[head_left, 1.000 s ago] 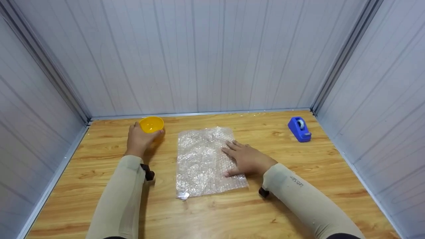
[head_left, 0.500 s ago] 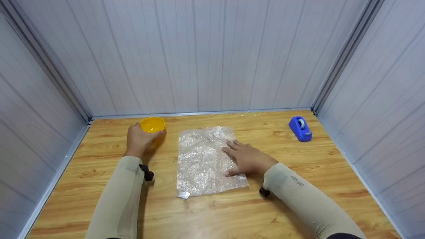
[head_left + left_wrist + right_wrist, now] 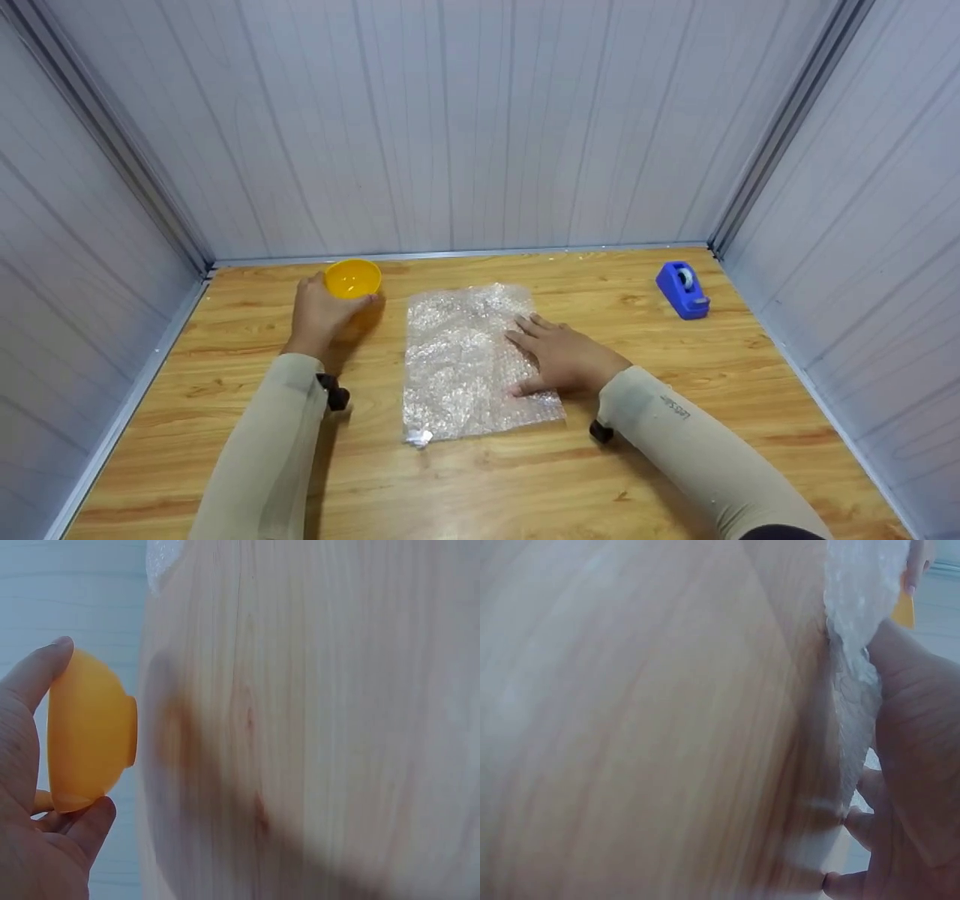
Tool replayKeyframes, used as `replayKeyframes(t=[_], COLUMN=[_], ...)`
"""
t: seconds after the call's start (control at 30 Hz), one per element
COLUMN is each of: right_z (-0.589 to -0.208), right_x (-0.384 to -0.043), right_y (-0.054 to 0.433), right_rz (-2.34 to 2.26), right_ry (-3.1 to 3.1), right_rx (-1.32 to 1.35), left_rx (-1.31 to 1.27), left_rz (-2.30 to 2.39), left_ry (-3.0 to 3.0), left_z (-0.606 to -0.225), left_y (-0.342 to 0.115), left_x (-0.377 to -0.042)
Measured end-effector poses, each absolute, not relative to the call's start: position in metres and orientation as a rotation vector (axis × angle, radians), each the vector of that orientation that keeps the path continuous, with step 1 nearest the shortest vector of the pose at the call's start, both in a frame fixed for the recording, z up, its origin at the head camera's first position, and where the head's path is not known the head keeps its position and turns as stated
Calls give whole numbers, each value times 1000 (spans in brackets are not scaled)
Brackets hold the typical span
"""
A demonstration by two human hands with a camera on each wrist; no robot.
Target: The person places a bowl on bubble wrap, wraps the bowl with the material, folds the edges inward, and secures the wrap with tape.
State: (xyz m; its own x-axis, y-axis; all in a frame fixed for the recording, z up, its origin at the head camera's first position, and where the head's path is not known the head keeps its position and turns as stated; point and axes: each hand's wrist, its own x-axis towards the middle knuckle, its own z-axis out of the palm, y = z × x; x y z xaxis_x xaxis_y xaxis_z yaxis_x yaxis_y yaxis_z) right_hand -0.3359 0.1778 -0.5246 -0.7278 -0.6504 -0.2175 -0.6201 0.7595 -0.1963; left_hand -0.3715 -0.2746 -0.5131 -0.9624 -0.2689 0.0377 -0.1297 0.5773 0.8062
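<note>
At the back left of the table, my left hand [image 3: 321, 313] grips a yellow bowl [image 3: 353, 278] by its side, thumb on one side and fingers on the other. In the left wrist view the bowl [image 3: 90, 731] is upright, and a gap with a shadow shows between its foot and the wood. My right hand [image 3: 566, 358] rests on the right part of a sheet of bubble wrap [image 3: 457, 367] with its fingers spread. The right wrist view has this hand [image 3: 922, 742] beside the raised edge of the wrap [image 3: 855, 697].
A blue tape dispenser [image 3: 682, 291] with a roll of tape stands at the back right of the wooden table [image 3: 525, 487]. Pale panel walls [image 3: 480, 127] close in the back and both sides. A small shiny piece [image 3: 420, 437] lies at the wrap's near left corner.
My left hand and the bowl have shifted slightly right and up. The right hand stays on the bubble wrap. The whole head view has drifted a little.
</note>
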Motion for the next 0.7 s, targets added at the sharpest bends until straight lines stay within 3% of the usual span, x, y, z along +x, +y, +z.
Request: replayKeyframes(t=[0.7], right_z=[-525], right_x=[-337], right_y=[179], right_rz=[-158], right_ry=[2676], right_rx=[-986], left_rx=[241], left_rz=[-1377], left_ry=[-2681], left_z=[-499], left_y=[-253], left_x=[-356])
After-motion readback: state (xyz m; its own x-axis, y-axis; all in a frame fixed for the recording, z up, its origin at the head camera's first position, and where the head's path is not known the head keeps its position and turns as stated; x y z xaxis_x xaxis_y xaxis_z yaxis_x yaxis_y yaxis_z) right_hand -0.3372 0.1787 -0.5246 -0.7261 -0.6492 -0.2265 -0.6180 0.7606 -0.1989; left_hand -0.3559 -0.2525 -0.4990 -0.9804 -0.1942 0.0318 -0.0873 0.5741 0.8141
